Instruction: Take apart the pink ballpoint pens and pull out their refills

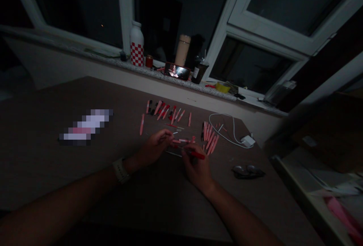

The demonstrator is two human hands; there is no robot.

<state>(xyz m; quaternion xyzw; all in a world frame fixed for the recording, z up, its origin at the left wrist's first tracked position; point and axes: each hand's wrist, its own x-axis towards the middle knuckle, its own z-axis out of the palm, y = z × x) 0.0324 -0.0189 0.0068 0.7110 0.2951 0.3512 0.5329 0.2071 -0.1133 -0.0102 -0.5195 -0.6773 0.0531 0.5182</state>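
Far left: pixelated patch [86,126], contents unreadable, flat on a dark brown surface [36,162]. Next: white watch band [121,170] around the left wrist. Beyond it: single loose pink pen [141,124], lying apart from the rest.

Centre: left hand [151,149], fingers curled inward, fingertips [170,135] close to a short pink tube [181,140] lying between both hands; grip on it impossible to tell in this dim light. Above the hands: scattered cluster of pink pens [164,111] with dark and red pieces among them. Right hand [197,164]: grip clamped on a red tube [197,154], its end pointing right.

Right of the hands: close bundle of pink pens [210,138], side by side, just beside the right hand. Further right: white cable [224,130] running to a white charger [248,140]. Below it: dark, shiny crumpled object [248,171], kind unclear.

Back row, on a speckled stone window sill [113,59]: red-checked white bottle [137,45], tan flask [182,51], lit phone [177,71], dark cup [199,72].

Handling note: small pieces best kept at the fingertips, both hands close together and low over the surface, with extra care in poor light.
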